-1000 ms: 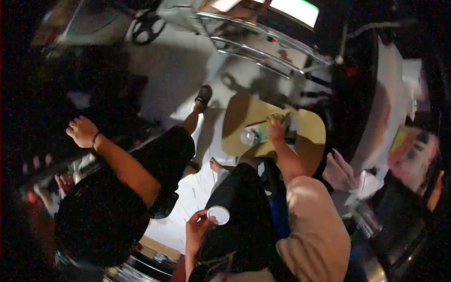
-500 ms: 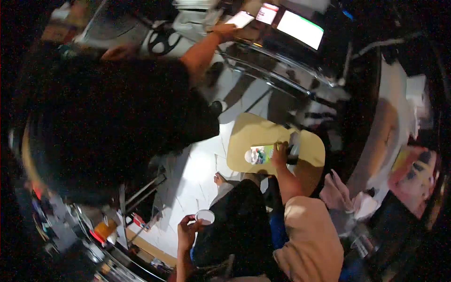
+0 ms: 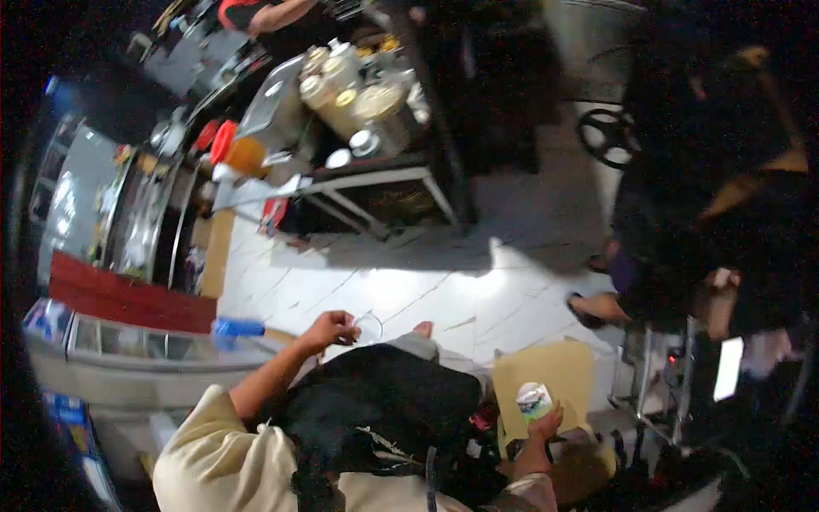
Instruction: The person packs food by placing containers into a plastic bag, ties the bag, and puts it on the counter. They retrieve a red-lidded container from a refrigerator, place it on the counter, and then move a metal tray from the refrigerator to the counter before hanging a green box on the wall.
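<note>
My left hand (image 3: 329, 331) is out over the floor, its fingers closed on the rim of a small, see-through round cup (image 3: 369, 329). The cup's mouth faces up toward me. Low on the right, my right hand (image 3: 546, 421) grips a flat packet (image 3: 533, 399) with white and green print. That packet overlaps the pale yellow seat of a stool (image 3: 554, 367). Between my two arms a black apron (image 3: 384, 410) covers my lap. One of my bare feet (image 3: 424, 328) shows just beyond the cup.
A dark table (image 3: 384, 166) ahead carries bottles, tubs and an orange jar with a red lid (image 3: 235, 152). At right a person in dark clothes (image 3: 682, 205) holds a lit phone (image 3: 728, 369). Another person's arm (image 3: 281, 15) reaches in at top. A counter (image 3: 145, 354) stands left.
My view has swung left, bringing the laden table and counter into sight. The person in dark clothes now appears at the right. Both hands keep hold of the cup and packet.
</note>
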### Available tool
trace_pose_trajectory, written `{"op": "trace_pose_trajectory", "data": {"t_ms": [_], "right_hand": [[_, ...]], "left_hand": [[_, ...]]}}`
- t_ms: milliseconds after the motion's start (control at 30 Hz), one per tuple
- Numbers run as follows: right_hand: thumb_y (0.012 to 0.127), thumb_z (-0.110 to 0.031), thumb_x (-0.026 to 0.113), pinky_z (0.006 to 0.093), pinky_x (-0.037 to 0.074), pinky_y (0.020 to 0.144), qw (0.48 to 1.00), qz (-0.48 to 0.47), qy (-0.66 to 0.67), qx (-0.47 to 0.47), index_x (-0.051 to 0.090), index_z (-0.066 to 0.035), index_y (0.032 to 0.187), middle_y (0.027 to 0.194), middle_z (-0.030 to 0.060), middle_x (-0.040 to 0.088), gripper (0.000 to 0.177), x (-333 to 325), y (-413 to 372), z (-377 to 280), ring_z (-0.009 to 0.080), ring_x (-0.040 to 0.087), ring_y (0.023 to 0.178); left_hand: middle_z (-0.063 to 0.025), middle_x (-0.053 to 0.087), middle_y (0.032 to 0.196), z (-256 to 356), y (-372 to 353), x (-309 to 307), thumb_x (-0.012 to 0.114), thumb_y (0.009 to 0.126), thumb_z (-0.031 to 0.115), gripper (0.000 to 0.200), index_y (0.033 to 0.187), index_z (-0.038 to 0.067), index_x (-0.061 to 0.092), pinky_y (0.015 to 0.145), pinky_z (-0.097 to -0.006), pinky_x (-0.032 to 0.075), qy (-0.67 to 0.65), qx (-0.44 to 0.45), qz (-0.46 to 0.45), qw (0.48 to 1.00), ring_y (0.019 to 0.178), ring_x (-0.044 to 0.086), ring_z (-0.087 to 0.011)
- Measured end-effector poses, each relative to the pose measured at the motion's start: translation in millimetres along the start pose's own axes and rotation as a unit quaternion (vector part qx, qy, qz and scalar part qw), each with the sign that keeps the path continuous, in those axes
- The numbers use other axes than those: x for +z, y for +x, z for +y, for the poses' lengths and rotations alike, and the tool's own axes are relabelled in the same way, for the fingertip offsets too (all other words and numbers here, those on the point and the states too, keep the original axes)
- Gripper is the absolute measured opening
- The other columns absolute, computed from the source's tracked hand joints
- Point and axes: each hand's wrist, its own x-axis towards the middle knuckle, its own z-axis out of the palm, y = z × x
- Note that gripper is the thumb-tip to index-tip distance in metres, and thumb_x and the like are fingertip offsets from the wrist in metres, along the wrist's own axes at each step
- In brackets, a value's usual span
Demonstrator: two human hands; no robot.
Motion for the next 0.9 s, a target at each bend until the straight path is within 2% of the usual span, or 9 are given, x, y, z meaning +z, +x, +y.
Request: {"op": "trace_pose_trajectory", "data": {"t_ms": [133,200,233,300,367,433,567,667,900], "right_hand": [[0.064,-0.029,0.094,0.0586,0.038,0.113,0.994,-0.095,-0.032,0.035,0.042,-0.018,0.152,0.147,0.0095,0.049,0.103,-53,6,-44,0.0337,0.045,0.137],[0.057,-0.031,0.098,0.0620,0.039,0.111,0.977,-0.155,-0.140,0.041,0.043,-0.019,0.151,0.147,0.0085,0.050,0.110,-81,18,-57,0.0321,0.046,0.137],[0.055,-0.032,0.099,0.0629,0.040,0.109,0.975,-0.170,-0.139,0.034,0.045,-0.018,0.150,0.146,0.0081,0.051,0.110,-85,22,-54,0.0310,0.045,0.137],[0.052,-0.033,0.100,0.0648,0.041,0.105,0.970,-0.199,-0.136,0.022,0.048,-0.017,0.147,0.145,0.0073,0.053,0.109,-74,28,-33,0.0288,0.043,0.139],[0.055,-0.031,0.100,0.0610,0.047,0.098,0.968,-0.227,-0.104,0.005,0.054,-0.015,0.141,0.134,0.0097,0.061,0.099,-46,44,-3,0.0291,0.052,0.129],[0.059,-0.026,0.098,0.0551,0.053,0.088,0.957,-0.279,0.070,0.025,0.061,-0.011,0.131,0.120,0.0116,0.069,0.083,-16,53,21,0.0292,0.063,0.113],[0.074,-0.002,0.087,0.0415,0.060,0.072,0.933,-0.174,0.304,-0.087,0.071,0.001,0.112,0.096,0.0105,0.076,0.041,-7,51,-5,0.0233,0.072,0.077],[0.080,-0.001,0.085,0.0387,0.060,0.077,0.786,-0.290,0.546,0.010,0.070,0.004,0.115,0.103,0.0094,0.076,0.038,-107,27,-117,0.0208,0.072,0.085],[0.092,-0.004,0.074,0.0353,0.054,0.096,0.795,-0.394,0.429,-0.170,0.059,0.003,0.132,0.121,0.0101,0.072,0.044,-293,-8,-411,0.0178,0.068,0.107]], "left_hand": [[-0.0099,0.071,0.096,-66,-28,-72,0.076,0.092,0.008,0.016,0.101,0.006,0.063,0.073,-0.0362,0.063,-0.158,-0.050,0.144,0.976,0.076,0.071,-0.0222],[-0.0106,0.070,0.095,-133,-38,-124,0.077,0.092,0.007,0.018,0.102,0.005,0.062,0.075,-0.0403,0.064,0.117,0.130,0.155,0.972,0.081,0.071,-0.0236],[-0.0107,0.070,0.095,-103,-71,-99,0.077,0.091,0.007,0.018,0.101,0.005,0.062,0.076,-0.0414,0.064,-0.197,-0.121,0.223,0.947,0.083,0.071,-0.0236],[-0.0099,0.069,0.093,-147,-94,-118,0.078,0.091,0.008,0.019,0.099,0.005,0.062,0.075,-0.0409,0.064,0.107,0.076,0.196,0.972,0.084,0.071,-0.0230],[-0.0091,0.069,0.092,-152,-96,-119,0.078,0.091,0.008,0.018,0.098,0.005,0.062,0.074,-0.0397,0.064,0.058,0.103,0.209,0.971,0.084,0.070,-0.0224],[-0.0082,0.069,0.092,-144,-90,-109,0.078,0.092,0.009,0.017,0.098,0.004,0.062,0.073,-0.0379,0.064,-0.339,-0.063,0.248,0.905,0.082,0.070,-0.0216],[-0.0034,0.069,0.092,-96,-53,-108,0.075,0.095,0.011,0.020,0.112,0.003,0.069,0.071,-0.0326,0.062,-0.233,-0.020,0.265,0.935,0.079,0.067,-0.0160],[-0.0010,0.068,0.091,-47,-10,-114,0.074,0.097,0.017,0.026,0.119,0.004,0.070,0.069,-0.0270,0.058,-0.272,0.029,0.293,0.916,0.077,0.065,-0.0118],[-0.0024,0.063,0.085,48,75,-151,0.062,0.096,0.021,0.013,0.097,0.009,0.069,0.065,-0.0313,0.050,-0.318,0.064,0.183,0.928,0.075,0.060,-0.0145]]}}
